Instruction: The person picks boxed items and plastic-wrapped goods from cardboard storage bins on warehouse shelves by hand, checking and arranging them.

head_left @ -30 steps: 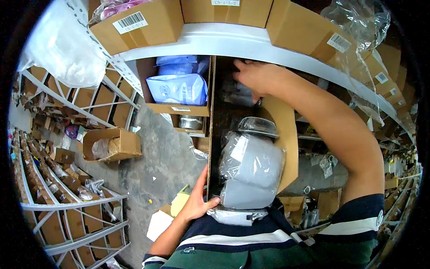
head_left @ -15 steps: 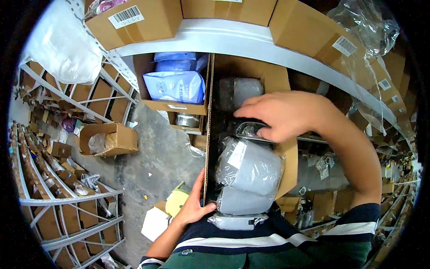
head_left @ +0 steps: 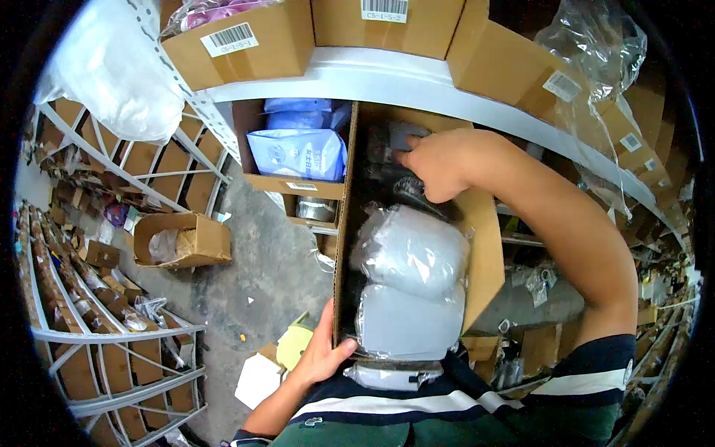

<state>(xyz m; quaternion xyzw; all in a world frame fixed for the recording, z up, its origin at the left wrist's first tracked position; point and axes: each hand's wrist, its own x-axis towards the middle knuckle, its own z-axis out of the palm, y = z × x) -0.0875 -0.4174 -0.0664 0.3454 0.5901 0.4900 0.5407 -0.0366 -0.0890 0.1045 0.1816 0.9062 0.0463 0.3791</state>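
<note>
A long open cardboard box (head_left: 484,253) juts from the shelf toward my body. My left hand (head_left: 324,357) is closed on its near left edge, thumb over the rim. Inside lie several grey items in clear plastic, among them a large grey packet (head_left: 411,320) at the near end and another wrapped packet (head_left: 413,246) behind it. My right hand (head_left: 447,164) is deep in the far half, fingers curled down beside a smaller grey wrapped item (head_left: 402,138). The fingertips are mostly hidden, so what they grip cannot be made out.
A neighbouring box (head_left: 298,186) holds blue packets (head_left: 298,153). Above runs a white shelf beam (head_left: 372,71) with labelled cartons (head_left: 387,30). An open carton (head_left: 205,242) and a yellow-green object (head_left: 294,344) are on the floor at left. Clear plastic (head_left: 603,45) hangs at upper right.
My right hand has moved farther into the box and its fingers have curled downward. The near grey packets have shifted and show more of their faces. My left hand stays on the box edge.
</note>
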